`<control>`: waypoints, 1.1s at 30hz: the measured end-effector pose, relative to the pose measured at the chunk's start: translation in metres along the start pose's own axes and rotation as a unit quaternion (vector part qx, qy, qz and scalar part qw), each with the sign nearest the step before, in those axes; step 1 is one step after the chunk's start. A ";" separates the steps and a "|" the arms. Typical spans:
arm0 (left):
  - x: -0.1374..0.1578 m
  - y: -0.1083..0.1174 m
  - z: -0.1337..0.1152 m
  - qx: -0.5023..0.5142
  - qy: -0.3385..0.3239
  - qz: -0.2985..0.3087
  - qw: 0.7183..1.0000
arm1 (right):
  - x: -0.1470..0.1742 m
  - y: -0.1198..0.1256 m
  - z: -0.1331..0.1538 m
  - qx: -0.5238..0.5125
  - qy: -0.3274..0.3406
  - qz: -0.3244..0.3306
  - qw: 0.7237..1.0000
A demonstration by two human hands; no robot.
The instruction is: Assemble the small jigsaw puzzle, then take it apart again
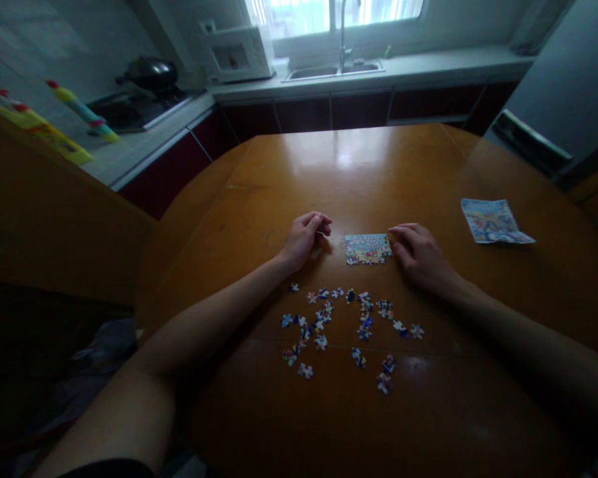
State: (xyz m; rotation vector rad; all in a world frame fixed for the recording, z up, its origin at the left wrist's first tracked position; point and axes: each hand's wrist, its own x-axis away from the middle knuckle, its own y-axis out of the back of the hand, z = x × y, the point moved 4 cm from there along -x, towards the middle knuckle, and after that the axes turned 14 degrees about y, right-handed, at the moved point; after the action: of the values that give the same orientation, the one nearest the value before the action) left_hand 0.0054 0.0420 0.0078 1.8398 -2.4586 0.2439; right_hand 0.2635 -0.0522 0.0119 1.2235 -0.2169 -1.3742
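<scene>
A partly assembled jigsaw puzzle [367,249] lies flat on the wooden table, its lower edge uneven with tabs. My right hand [420,255] rests at its right side, thumb and forefinger gripping that edge. To the left of the puzzle, and apart from it, is my left hand [305,240]. Its fingers are curled in and the thumb is against them; whatever they may hold is hidden. Loose jigsaw pieces [320,342] are scattered nearer to me, some overlapping, with another cluster of pieces [365,322] below the puzzle.
A creased picture sheet [493,220] lies on the table [299,172] at right. Beyond the table are a sink [313,73], a microwave [236,56] and a wok [152,73] on a stove. Yellow bottles [82,113] stand at the left, and a large grey appliance [568,86] at the right.
</scene>
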 end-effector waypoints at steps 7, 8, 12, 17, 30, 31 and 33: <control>-0.001 0.001 0.001 0.021 0.008 0.005 1.000 | 0.000 0.000 -0.002 -0.002 -0.001 0.007 1.000; -0.001 0.000 0.001 0.024 0.008 0.005 1.000 | 0.001 0.000 -0.003 -0.004 -0.003 0.008 1.000; -0.001 0.000 0.000 0.032 0.016 0.002 0.999 | 0.002 -0.001 -0.005 -0.004 -0.003 0.008 1.000; 0.000 0.000 -0.001 0.042 0.019 0.002 0.999 | 0.002 -0.001 -0.007 -0.006 -0.002 0.007 1.000; -0.001 0.003 0.000 0.032 0.006 0.007 0.999 | 0.000 0.018 -0.014 -0.060 -0.028 -0.002 0.998; -0.001 0.003 0.000 0.031 0.005 0.006 0.999 | 0.000 0.022 -0.012 -0.071 -0.032 0.013 0.997; -0.001 0.003 -0.001 0.028 0.009 0.001 1.000 | 0.000 0.033 -0.003 -0.099 -0.024 0.069 0.992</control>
State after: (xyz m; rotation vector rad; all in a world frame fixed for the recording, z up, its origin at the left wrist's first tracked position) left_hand 0.0028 0.0437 0.0087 1.8480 -2.4660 0.3311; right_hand 0.2860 -0.0590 0.0354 0.9938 -0.1911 -1.2731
